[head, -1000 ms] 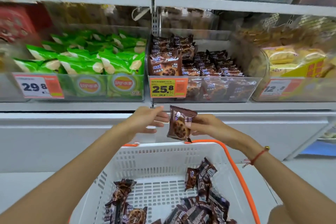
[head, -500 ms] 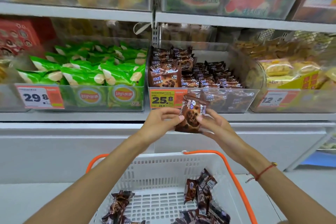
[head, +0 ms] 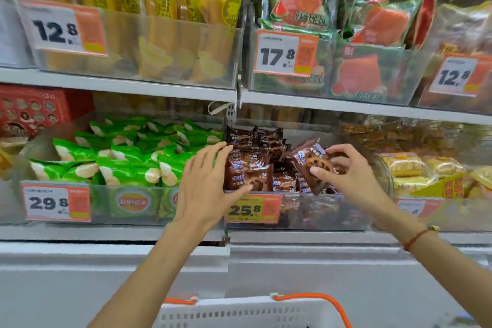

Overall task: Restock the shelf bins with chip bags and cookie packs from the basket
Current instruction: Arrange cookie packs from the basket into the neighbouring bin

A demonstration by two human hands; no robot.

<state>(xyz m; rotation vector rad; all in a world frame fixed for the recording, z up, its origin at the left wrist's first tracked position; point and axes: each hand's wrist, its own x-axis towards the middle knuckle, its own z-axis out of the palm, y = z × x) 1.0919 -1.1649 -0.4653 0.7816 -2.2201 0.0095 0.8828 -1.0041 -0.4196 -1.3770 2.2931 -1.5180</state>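
Note:
A brown cookie pack is tilted over the clear cookie bin, pinched between the thumb and fingers of my right hand. My left hand reaches into the bin's left side with spread fingers touching the standing cookie packs there. The bin holds several brown cookie packs and carries a 25.8 price tag. Only the far rim of the white basket with its orange handle shows at the bottom; its contents are out of view.
Left of the cookie bin stands a bin of green chip bags tagged 29.8. To the right is a bin of yellow packs. The upper shelf holds bins of yellow and red-green snack bags.
Both hands rose from above the basket up to the cookie bin. The right hand carried the cookie pack into the bin, and the left hand let go of it and moved to the standing packs.

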